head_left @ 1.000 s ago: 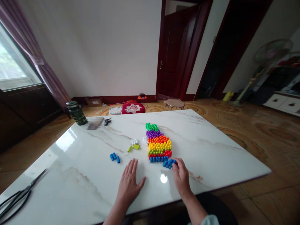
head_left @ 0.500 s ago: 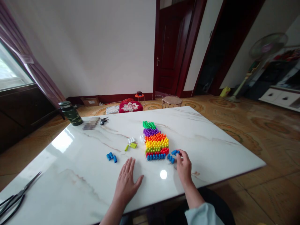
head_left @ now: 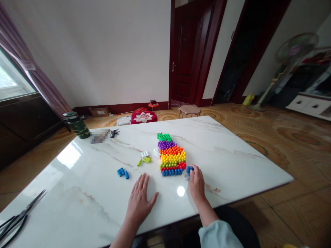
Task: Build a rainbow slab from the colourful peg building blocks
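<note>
A block of round-topped pegs (head_left: 172, 155) stands in colour rows on the white marble table (head_left: 232, 162): green, purple, orange, yellow, olive, red, then blue nearest me. My right hand (head_left: 196, 181) is closed on several blue pegs (head_left: 189, 169) at the right end of the blue row. My left hand (head_left: 141, 198) lies flat on the table, fingers spread, holding nothing. A few loose blue pegs (head_left: 122, 172) lie left of it. Yellow-green pieces (head_left: 144, 160) and white pegs (head_left: 145, 154) lie left of the block.
Black scissors (head_left: 15, 218) lie at the near left edge. A camouflage jar (head_left: 76, 125), a blurred patch and keys (head_left: 113, 132) sit at the far left corner. Beyond the table are a stool (head_left: 189, 110), a red cushion (head_left: 142, 117), a door and a fan.
My right hand has gathered the loose blue pegs and moved them left against the end of the blue row. The view shifted slightly. My left hand stayed put.
</note>
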A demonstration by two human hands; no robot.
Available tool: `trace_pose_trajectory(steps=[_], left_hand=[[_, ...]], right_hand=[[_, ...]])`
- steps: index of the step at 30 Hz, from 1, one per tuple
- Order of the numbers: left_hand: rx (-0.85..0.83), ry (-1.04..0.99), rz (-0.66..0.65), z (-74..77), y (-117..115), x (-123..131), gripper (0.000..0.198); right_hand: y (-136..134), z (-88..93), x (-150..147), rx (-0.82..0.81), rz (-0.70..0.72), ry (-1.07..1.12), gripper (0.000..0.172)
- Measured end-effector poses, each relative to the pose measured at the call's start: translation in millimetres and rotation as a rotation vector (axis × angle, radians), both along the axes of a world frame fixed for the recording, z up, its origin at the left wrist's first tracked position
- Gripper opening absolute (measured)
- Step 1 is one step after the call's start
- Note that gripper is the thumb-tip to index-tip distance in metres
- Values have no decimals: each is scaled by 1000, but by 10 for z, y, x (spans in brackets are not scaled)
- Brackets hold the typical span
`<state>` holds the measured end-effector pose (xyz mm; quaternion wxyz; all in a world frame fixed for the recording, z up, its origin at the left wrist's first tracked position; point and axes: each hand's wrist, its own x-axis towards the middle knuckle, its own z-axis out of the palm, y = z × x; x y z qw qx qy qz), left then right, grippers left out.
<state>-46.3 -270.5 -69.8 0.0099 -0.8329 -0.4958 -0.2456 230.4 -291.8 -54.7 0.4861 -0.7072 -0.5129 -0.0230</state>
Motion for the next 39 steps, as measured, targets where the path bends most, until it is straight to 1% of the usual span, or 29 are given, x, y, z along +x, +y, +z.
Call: trace_pose_trajectory(steps=[3, 5, 6, 8, 10, 12, 14, 18, 24, 26, 28, 31, 32, 33, 35, 37, 39], left_hand=[[1, -23, -4, -7, -2, -3, 69], [-1, -29, -6, -9, -3, -4, 69], [-5, -28, -5, -7, -3, -4, 68], [-12, -22, -2, 0, -5, -4, 68], [-14, -13, 2, 12, -8, -2, 67], [-12, -6, 5, 26, -12, 1, 66], [-7, -3, 7, 36, -17, 4, 66], [-10, 1, 8, 38, -24, 7, 66], [-26, -12, 9, 43, -20, 5, 66], [-26, -15, 11, 51, -19, 6, 66], [-26, -9, 11, 55, -20, 8, 67], [-21, 0, 7, 56, -22, 13, 66], [-19, 2, 7, 56, -23, 15, 66], [-17, 3, 7, 57, -24, 17, 66], [-13, -1, 9, 60, -26, 23, 66], [-10, -13, 9, 63, -25, 28, 67], [-10, -23, 6, 62, -24, 29, 67]], right_hand=[[-6, 43, 100, -61, -149, -188, 25], [-10, 90, 152, -56, -224, -244, 23], [-12, 111, 165, -31, -238, -252, 22], [-15, 142, 157, 36, -212, -250, 21], [-15, 154, 113, 75, -120, -252, 21], [-13, 154, 56, 55, -16, -275, 22], [-9, 149, 11, 2, 38, -302, 23], [8, 133, -6, -87, 34, -326, 23], [53, 90, 2, -123, 16, -315, 20], [51, 102, -10, -97, 19, -306, 19], [31, 137, -5, -18, 3, -282, 20], [-15, 196, 82, 133, -125, -199, 24], [-27, 205, 134, 152, -183, -171, 25], [-34, 203, 194, 139, -232, -153, 26], [-32, 169, 318, 23, -278, -158, 27], [-7, 106, 425, -151, -258, -206, 29], [33, 46, 494, -289, -224, -247, 34]])
